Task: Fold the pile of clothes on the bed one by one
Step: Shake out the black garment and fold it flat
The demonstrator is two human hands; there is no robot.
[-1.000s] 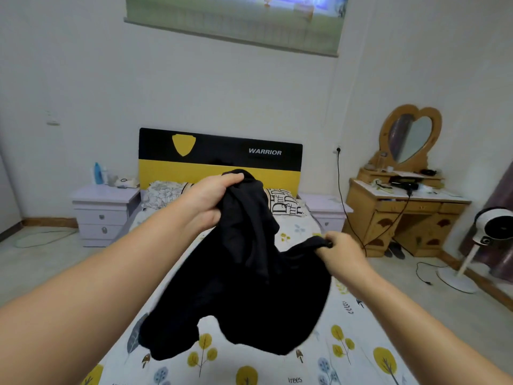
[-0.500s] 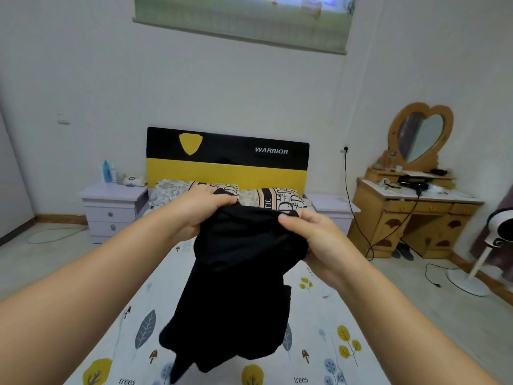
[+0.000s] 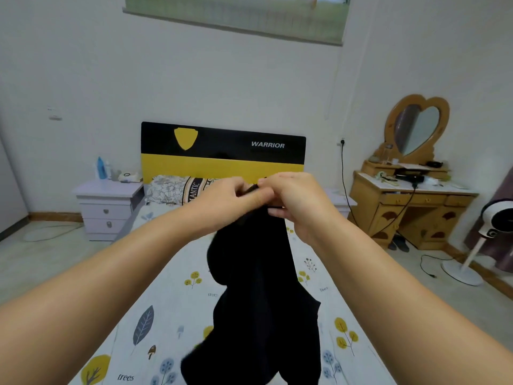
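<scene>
A black garment (image 3: 261, 295) hangs in the air above the bed (image 3: 172, 301), bunched and falling in a long drape toward the lower edge of the view. My left hand (image 3: 230, 198) and my right hand (image 3: 294, 195) both pinch its top edge, raised side by side and touching each other in front of the headboard. The garment's upper edge is mostly hidden behind my fingers. Patterned clothes or pillows (image 3: 177, 188) lie at the head of the bed.
The bed has a white sheet with tree and leaf prints and a black and yellow headboard (image 3: 222, 154). A white nightstand (image 3: 108, 207) stands at the left, a wooden dressing table (image 3: 410, 207) with heart mirror at the right, and a white fan (image 3: 491, 229) at the far right.
My two hands have come together from being apart, and the black garment now hangs narrower and longer beneath them. The camera has tilted slightly.
</scene>
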